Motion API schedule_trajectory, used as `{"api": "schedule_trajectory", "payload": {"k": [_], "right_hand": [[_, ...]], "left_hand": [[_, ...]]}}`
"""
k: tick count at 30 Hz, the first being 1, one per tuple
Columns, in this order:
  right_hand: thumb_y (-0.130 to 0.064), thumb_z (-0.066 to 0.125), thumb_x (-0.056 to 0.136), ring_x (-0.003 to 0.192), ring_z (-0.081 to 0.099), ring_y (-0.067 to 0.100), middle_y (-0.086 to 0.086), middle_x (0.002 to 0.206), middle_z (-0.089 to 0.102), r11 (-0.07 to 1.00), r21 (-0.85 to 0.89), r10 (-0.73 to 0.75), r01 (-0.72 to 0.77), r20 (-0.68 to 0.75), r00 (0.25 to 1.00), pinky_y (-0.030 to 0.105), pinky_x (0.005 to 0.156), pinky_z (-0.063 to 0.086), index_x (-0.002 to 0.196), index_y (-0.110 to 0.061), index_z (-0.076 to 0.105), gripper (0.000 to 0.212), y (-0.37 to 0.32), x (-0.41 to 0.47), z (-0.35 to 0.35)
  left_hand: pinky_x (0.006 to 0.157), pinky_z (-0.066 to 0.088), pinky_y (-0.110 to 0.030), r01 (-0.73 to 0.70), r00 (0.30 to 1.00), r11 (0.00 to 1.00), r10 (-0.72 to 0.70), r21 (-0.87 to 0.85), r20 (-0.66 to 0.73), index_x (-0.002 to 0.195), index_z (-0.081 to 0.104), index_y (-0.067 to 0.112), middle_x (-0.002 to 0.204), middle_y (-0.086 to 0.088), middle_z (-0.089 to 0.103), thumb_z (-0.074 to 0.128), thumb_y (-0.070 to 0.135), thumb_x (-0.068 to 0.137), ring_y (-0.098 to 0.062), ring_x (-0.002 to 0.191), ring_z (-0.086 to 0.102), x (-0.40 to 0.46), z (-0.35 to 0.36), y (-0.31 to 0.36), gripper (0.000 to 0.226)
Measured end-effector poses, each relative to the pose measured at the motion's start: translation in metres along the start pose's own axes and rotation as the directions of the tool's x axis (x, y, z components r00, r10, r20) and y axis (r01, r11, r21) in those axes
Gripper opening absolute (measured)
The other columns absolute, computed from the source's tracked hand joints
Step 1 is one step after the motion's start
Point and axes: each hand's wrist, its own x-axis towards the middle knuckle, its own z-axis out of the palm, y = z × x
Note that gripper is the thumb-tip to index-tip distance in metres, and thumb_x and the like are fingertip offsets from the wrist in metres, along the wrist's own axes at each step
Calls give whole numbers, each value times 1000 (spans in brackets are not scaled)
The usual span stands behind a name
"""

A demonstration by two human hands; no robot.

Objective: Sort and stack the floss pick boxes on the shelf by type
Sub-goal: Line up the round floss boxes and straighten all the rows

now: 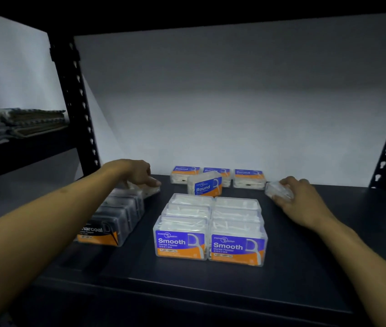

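Left hand (140,172): fingertips overlap a clear box (148,188) at 10 o'clock of the Smooth boxes (210,228); label unreadable.
Right hand (298,197): covers most of a small clear box (278,190) at 2 o'clock; type cannot be told.
Charcoal row (116,215): front label part-hidden by the left forearm, first letters lost.
Middle rear Round box (218,172): mostly hidden behind a tilted Round box (205,185).
Folded cloths (17,123): cut by the left edge, blurred.

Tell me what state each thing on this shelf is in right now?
Smooth boxes: upright, two neat rows.
Charcoal boxes: one row, left.
Round boxes: along the back, one tilted in front.
Left hand: on a clear box.
Right hand: holding another clear box.
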Motion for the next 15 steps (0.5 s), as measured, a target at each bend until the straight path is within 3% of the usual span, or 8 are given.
{"api": "schedule_trajectory", "payload": {"k": [3,8,11,13,15], "right_hand": [[-40,65,90,116,51,33,4,113,46,1000,7,0,0,-29,1000,49,99,45,128,-24,52,43,2,0,2],[-42,67,89,115,51,31,8,119,50,1000,-16,-17,16,-42,999,47,96,46,127,-25,52,44,0,-2,4],[-39,73,85,115,52,32,10,119,53,999,17,-39,40,-42,998,46,96,47,125,-22,56,47,-1,-3,4],[-37,77,83,114,53,32,11,117,54,998,43,-43,45,-49,998,45,95,48,125,-19,59,49,-1,-2,4],[-36,77,82,113,53,32,11,115,54,997,56,-46,49,-56,997,45,95,48,124,-19,60,49,0,-3,4]], "left_hand": [[75,61,-38,-39,999,999,40,-28,16,128,59,12,117,-9,63,66,44,91,-25,102,64,6,-2,6,49],[92,53,-39,-125,990,992,123,-19,-67,113,66,26,113,1,60,70,56,82,-24,106,60,7,12,10,43],[84,45,-31,-185,971,982,189,37,-149,103,62,27,112,-1,64,76,48,79,-22,97,57,9,20,12,35],[84,44,-31,-169,970,986,166,0,-179,117,55,27,117,-3,64,80,39,76,-23,99,56,12,22,12,50],[92,45,-34,-98,982,995,93,-22,-165,135,45,21,129,-7,59,81,43,74,-27,111,56,13,21,13,74]]}}
